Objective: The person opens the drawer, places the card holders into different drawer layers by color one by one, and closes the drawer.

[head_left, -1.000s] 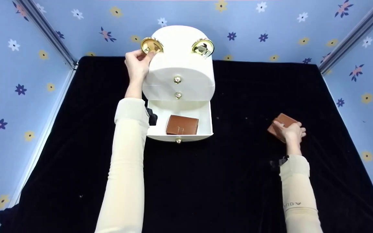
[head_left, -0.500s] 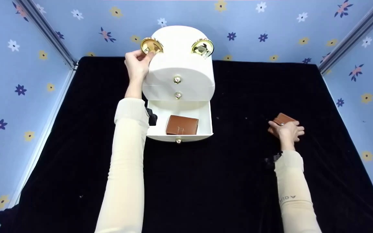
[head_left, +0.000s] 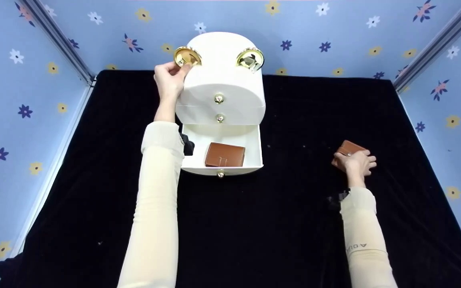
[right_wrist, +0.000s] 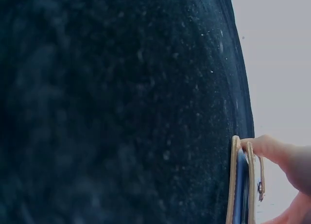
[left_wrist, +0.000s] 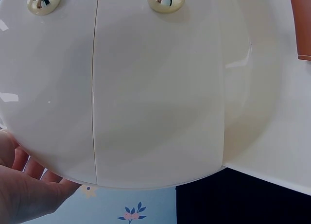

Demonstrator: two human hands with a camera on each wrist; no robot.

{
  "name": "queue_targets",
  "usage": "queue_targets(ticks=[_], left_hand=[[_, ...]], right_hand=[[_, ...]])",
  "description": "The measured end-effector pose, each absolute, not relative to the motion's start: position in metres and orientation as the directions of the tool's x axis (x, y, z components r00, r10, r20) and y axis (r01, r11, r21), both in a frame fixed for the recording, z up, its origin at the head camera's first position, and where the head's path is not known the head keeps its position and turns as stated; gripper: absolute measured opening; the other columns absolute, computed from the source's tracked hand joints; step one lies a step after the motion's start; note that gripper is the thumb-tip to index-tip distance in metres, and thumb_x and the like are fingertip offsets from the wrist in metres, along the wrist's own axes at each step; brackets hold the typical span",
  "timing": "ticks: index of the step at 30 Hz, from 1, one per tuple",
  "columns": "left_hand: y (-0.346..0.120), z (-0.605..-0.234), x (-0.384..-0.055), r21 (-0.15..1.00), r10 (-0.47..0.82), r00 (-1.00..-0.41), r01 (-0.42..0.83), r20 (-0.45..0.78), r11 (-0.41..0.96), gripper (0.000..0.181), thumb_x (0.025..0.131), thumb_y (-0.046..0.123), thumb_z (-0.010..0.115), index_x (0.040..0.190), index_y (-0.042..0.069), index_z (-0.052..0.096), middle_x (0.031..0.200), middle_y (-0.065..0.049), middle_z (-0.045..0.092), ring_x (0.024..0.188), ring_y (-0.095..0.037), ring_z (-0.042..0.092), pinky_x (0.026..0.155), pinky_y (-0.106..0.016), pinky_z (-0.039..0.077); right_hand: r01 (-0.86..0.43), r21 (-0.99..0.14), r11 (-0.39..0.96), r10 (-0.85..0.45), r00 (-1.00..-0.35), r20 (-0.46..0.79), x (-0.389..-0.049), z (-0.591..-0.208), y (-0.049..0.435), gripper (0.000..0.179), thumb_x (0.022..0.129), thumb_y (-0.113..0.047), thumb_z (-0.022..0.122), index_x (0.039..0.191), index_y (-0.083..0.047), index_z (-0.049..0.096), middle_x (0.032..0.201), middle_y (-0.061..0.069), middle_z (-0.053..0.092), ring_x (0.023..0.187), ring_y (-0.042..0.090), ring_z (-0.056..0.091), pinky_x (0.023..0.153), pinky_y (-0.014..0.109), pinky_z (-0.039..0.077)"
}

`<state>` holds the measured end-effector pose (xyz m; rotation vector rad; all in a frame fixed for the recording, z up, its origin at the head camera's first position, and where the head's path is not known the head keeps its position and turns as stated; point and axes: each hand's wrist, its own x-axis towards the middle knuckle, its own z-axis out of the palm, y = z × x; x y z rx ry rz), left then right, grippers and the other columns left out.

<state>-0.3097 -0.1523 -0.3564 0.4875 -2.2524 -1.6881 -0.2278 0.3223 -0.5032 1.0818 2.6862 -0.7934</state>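
A glossy white drawer cabinet [head_left: 222, 52] stands at the back with its bottom drawer [head_left: 190, 160] pulled out. In that drawer lies a brown leather wallet [head_left: 225, 155]. My left hand [head_left: 169, 80] grips the left gold round ornament [head_left: 188, 57] on the cabinet, thumb on its front; its other fingers are partly hidden. Far to the right, a second brown leather wallet [head_left: 348, 148] with a snap strap sits on the black cloth. My right hand [head_left: 359, 162] holds this wallet from above. In the right wrist view, that wallet's layers [right_wrist: 251, 185] show edge-on by my finger.
Another gold ornament [head_left: 250, 59] sits on the cabinet's right side. Gold knobs [head_left: 219, 99] mark the two shut upper drawers. Black cloth [head_left: 286, 224] covers the table, with flowered blue walls [head_left: 358, 36] at the back and sides.
My right hand has shifted slightly left and turned over the wallet, covering more of its near part. The left hand, cabinet and drawer have not moved.
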Motion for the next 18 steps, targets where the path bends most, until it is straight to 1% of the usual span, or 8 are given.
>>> queue_targets(ticks=[6,13,18], left_hand=[[-0.152,-0.357,-0.31,0.962,-0.432,-0.902,-0.103,0.018,0.254,0.026,0.077,0.023,0.069,0.095,0.005,0.069,0.09,-0.007,0.067,0.077,-0.012,0.06,0.07,-0.02,0.045],[-0.152,-0.357,-0.31,0.961,-0.432,-0.902,-0.099,0.023,0.259,0.026,0.078,0.023,0.069,0.097,0.005,0.069,0.091,-0.007,0.067,0.079,-0.012,0.06,0.071,-0.02,0.045],[-0.151,-0.357,-0.31,0.961,-0.428,-0.903,-0.086,0.037,0.264,0.025,0.078,0.021,0.069,0.096,0.004,0.069,0.09,-0.007,0.067,0.078,-0.012,0.06,0.071,-0.02,0.045]], right_hand=[[0.656,-0.418,0.629,0.576,-0.754,-0.315,-0.224,-0.503,0.325,0.098,0.07,-0.042,0.065,0.135,0.009,0.012,0.132,0.034,0.015,0.12,0.046,0.019,0.091,0.058,0.028],[0.612,-0.446,0.653,0.538,-0.79,-0.294,-0.216,-0.499,0.324,0.087,0.071,-0.039,0.065,0.132,0.007,0.023,0.125,0.03,0.029,0.115,0.044,0.027,0.088,0.057,0.031],[0.576,-0.461,0.675,0.499,-0.817,-0.291,-0.21,-0.497,0.323,0.083,0.071,-0.039,0.063,0.131,0.006,0.026,0.123,0.029,0.032,0.113,0.044,0.029,0.087,0.057,0.032]])
